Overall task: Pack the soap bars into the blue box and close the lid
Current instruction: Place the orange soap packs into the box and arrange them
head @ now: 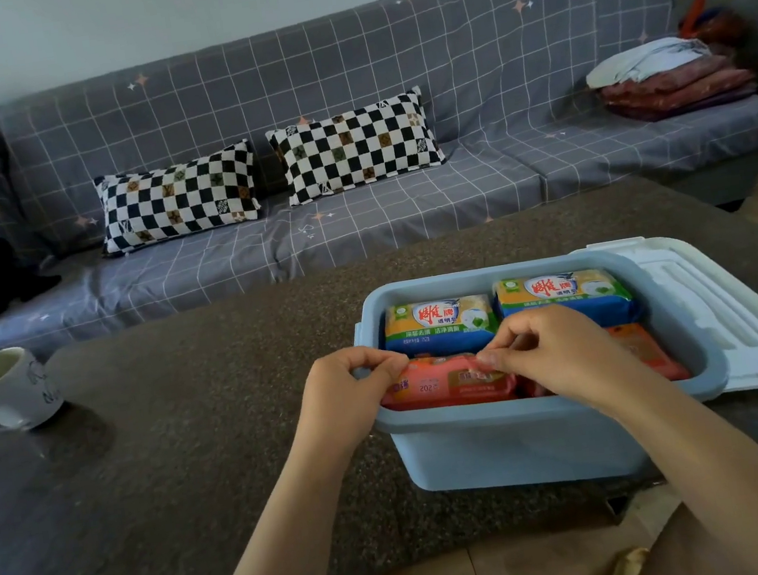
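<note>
Nearest the camera, two bare forearms are stretched over the front wall of the blue box (511,444), which is taken here as the landmark and is set on the dark speckled bench (187,460). The left hand (347,384) is laid at the box's front left corner, its fingers (378,366) curled and pinching the far edge of a red-wrapped soap bar (444,385) in the near row. The right hand (556,350) is held over the middle of the box, its fingers (498,355) curled on the same wrapper edge. A second red bar (643,347) is seen to the right of it, partly hidden by the wrist. Behind these, in the far row of the box, two yellow and blue soap bars (441,325) are lying flat, side by side.

The bars are judged to be firm and fairly heavy for their size, but the film wrappers are glossy and likely slippery; a hold across the short sides of the block is thought surer than a pinch on the crimped seam. The fit looks snug, so each bar would best be pressed down flat.

The white lid (712,318) is lying just right of the box, not yet fitted. Well left of the box a white mug (1,389) is standing, and beyond it a grey checked sofa (337,73)
</note>
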The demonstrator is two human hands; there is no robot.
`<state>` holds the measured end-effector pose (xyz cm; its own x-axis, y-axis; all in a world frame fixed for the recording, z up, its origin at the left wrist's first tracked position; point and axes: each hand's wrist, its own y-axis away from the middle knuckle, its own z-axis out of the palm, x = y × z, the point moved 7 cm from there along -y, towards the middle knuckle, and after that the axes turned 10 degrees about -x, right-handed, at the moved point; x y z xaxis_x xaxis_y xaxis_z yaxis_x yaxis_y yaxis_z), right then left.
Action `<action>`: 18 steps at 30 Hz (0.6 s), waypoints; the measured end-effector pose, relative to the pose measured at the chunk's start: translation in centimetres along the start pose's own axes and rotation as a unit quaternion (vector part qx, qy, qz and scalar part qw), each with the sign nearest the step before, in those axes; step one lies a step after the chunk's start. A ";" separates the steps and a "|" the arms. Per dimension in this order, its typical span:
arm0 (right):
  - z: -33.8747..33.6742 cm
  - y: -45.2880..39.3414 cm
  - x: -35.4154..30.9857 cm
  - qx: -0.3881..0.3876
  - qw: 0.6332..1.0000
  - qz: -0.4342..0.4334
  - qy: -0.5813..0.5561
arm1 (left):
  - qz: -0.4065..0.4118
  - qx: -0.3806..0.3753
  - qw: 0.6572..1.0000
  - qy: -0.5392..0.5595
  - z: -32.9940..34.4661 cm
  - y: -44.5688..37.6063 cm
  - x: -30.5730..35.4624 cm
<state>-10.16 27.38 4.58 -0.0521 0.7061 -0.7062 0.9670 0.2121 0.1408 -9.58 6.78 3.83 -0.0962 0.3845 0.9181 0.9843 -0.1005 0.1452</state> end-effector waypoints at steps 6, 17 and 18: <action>0.2 -0.3 -0.3 -0.001 1.000 -0.008 -0.006 | -0.023 -0.010 1.000 0.002 0.9 -0.6 -0.1; 0.6 -0.9 -1.3 0.009 0.995 -0.025 0.097 | -0.022 -0.039 0.997 -0.056 0.7 -1.1 0.8; 0.6 -0.9 -1.5 0.009 0.994 -0.024 0.110 | -0.024 -0.041 0.997 -0.057 0.7 -1.0 0.9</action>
<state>-10.79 25.75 5.08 -0.1499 0.8259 -0.5435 0.9663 0.2388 0.0965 -10.57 7.91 4.25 -0.1208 0.4924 0.8620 0.9632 -0.1518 0.2217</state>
